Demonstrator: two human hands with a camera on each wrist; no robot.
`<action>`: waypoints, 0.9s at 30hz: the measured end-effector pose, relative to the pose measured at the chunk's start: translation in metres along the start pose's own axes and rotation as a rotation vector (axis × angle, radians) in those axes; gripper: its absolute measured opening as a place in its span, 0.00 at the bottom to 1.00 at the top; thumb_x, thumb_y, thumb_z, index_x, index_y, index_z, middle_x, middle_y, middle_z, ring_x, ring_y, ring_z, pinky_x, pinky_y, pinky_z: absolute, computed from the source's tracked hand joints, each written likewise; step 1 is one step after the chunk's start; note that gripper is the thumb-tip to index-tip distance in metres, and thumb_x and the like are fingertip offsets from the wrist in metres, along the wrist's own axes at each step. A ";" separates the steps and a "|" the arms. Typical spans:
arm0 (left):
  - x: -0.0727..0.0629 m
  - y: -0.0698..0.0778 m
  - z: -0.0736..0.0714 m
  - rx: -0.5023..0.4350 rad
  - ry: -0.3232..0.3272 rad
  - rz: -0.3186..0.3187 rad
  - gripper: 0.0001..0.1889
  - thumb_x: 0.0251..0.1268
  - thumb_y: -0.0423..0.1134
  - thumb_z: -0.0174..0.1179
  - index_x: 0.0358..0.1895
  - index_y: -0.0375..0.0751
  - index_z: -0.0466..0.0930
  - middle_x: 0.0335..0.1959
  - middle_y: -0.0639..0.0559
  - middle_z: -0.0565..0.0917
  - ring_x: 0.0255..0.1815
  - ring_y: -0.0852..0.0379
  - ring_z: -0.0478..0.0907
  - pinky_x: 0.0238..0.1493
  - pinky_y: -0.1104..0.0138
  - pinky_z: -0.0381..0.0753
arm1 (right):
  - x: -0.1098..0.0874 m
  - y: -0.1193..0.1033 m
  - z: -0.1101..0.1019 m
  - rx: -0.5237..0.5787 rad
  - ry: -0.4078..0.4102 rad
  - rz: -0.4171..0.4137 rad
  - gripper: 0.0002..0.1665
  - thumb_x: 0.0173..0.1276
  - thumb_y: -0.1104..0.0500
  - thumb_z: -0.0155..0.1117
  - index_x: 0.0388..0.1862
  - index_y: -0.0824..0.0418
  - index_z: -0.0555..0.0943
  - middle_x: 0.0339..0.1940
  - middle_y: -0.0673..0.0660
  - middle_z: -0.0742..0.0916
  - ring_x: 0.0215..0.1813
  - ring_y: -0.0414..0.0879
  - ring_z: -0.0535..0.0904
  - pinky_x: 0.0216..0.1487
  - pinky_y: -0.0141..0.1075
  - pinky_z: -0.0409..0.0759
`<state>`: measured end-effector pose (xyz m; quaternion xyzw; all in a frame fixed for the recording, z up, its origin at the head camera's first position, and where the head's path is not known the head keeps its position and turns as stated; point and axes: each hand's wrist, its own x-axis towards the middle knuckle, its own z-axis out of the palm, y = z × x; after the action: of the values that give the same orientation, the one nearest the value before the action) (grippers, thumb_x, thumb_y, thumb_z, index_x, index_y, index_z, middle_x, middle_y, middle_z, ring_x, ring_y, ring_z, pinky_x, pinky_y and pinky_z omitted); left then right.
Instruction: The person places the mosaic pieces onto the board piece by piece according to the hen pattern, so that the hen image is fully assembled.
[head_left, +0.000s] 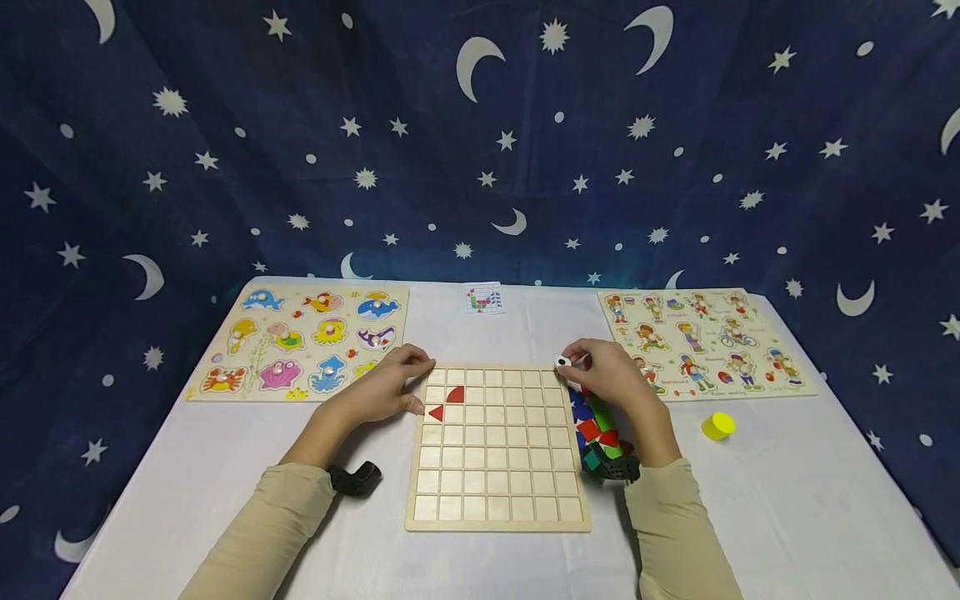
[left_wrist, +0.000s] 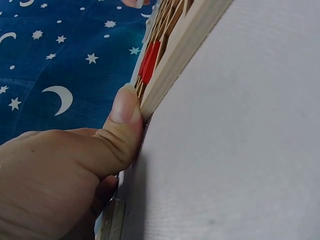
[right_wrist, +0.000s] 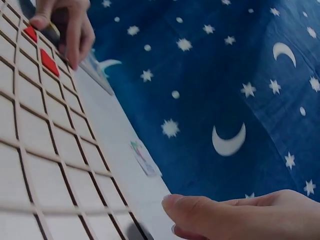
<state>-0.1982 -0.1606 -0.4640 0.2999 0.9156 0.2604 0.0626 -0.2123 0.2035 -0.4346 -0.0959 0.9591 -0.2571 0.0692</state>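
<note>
A wooden grid board (head_left: 498,527) lies flat on the white table. Its upper left holds a red quarter-circle piece (head_left: 455,395) and a red triangle piece (head_left: 437,413). At that corner, my left hand (head_left: 382,387) grips the board, with the thumb (left_wrist: 122,112) against the left edge and the fingertips near the top. Close to the upper right corner, my right hand (head_left: 607,371) pinches a small white piece with a black dot (head_left: 563,362). Below it, a pile of coloured pieces (head_left: 588,431) lies along the board's right edge, partly covered by the right wrist strap.
A sea-animal peg puzzle (head_left: 300,337) lies at the back left, and a sports-figure puzzle (head_left: 705,333) at the back right. Between them rests a small pattern card (head_left: 483,298). A yellow cylinder (head_left: 718,426) is right of my right arm. Behind hangs a starry blue cloth (head_left: 420,125).
</note>
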 end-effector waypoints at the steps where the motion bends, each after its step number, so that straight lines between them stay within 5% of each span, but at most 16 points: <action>1: 0.000 0.000 0.000 0.000 -0.001 -0.002 0.40 0.46 0.47 0.70 0.65 0.33 0.69 0.59 0.43 0.70 0.61 0.49 0.67 0.65 0.55 0.67 | 0.000 -0.004 0.000 0.001 0.008 -0.017 0.18 0.60 0.48 0.68 0.44 0.57 0.83 0.36 0.53 0.86 0.34 0.44 0.77 0.34 0.33 0.77; 9: -0.001 0.003 -0.003 -0.001 -0.004 0.000 0.40 0.47 0.47 0.70 0.65 0.32 0.69 0.59 0.42 0.70 0.61 0.48 0.67 0.65 0.54 0.67 | -0.003 -0.036 0.015 -0.025 0.042 -0.161 0.16 0.59 0.48 0.69 0.42 0.55 0.84 0.34 0.50 0.86 0.31 0.40 0.76 0.31 0.34 0.76; 21: 0.000 0.003 -0.002 0.005 -0.004 0.002 0.40 0.46 0.47 0.70 0.65 0.32 0.69 0.58 0.43 0.70 0.61 0.48 0.67 0.65 0.55 0.67 | -0.009 -0.087 0.056 -0.093 -0.012 -0.257 0.16 0.55 0.44 0.72 0.38 0.50 0.83 0.29 0.43 0.82 0.31 0.36 0.74 0.34 0.31 0.74; 27: 0.000 0.002 -0.003 0.005 -0.006 0.004 0.40 0.47 0.48 0.69 0.65 0.33 0.69 0.59 0.44 0.70 0.61 0.49 0.66 0.66 0.55 0.67 | -0.014 -0.102 0.075 -0.173 -0.020 -0.370 0.17 0.55 0.41 0.70 0.39 0.48 0.83 0.32 0.42 0.81 0.32 0.35 0.73 0.34 0.30 0.73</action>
<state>-0.1975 -0.1603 -0.4604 0.3029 0.9155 0.2572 0.0639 -0.1695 0.0841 -0.4461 -0.2786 0.9429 -0.1811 0.0219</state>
